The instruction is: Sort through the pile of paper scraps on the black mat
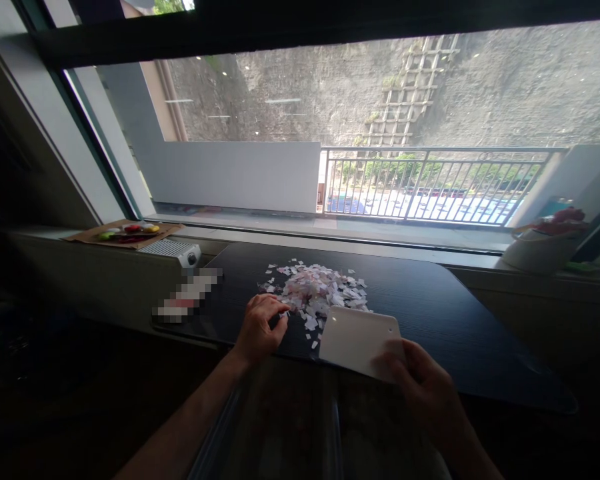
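A heap of small white paper scraps [313,287], some tinged pink, lies on the dark table [415,280], with loose bits scattered around it. My left hand [265,323] is at the heap's near left edge, fingers bent and thumb apart from the index finger. A few scraps lie by its fingertips, and I see nothing held in it. In my right hand [423,380] is a flat white scraper [360,337] with a small hole near one corner. It is tilted at the heap's near right side, its left end close to several loose scraps.
A window with a sill [250,223] runs behind the table. On the sill's left lies a cardboard piece [125,233] with coloured items, beside a white box with a knob [175,253]. A white container [543,243] stands at right. A blurred-out item [187,297] lies on the table's left.
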Motion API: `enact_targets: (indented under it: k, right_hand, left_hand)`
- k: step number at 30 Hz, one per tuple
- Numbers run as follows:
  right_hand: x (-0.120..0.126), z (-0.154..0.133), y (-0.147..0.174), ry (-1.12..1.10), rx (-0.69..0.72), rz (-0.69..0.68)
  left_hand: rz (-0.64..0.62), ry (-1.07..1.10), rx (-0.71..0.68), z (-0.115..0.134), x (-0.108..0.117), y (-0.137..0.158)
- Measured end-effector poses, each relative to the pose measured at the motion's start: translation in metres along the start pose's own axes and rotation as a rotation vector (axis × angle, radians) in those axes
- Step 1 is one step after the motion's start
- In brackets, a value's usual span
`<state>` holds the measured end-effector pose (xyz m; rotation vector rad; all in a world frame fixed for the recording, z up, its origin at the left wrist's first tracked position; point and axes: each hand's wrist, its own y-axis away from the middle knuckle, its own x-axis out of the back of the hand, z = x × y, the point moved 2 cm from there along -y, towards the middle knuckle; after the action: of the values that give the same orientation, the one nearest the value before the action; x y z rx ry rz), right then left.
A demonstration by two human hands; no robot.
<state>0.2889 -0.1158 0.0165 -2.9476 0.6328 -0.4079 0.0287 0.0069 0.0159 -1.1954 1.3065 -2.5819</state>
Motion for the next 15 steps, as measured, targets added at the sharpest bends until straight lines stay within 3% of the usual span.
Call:
enact_targets:
  k: [4, 10, 15]
  right_hand:
    - [0.003, -0.002, 0.001, -0.005, 0.012, 0.065]
    - [-0.001, 0.001, -0.005, 0.005, 0.038, 0.009]
    - [-0.010, 0.000, -0.009, -0.060, 0.048, 0.004]
  left_hand:
    - [0.002, 0.007, 0.007, 0.000, -0.001, -0.001]
    - [0.009, 0.025, -0.010, 0.003, 0.006, 0.001]
    - [-0.168, -0.011, -0.202, 0.028, 0.023, 0.019]
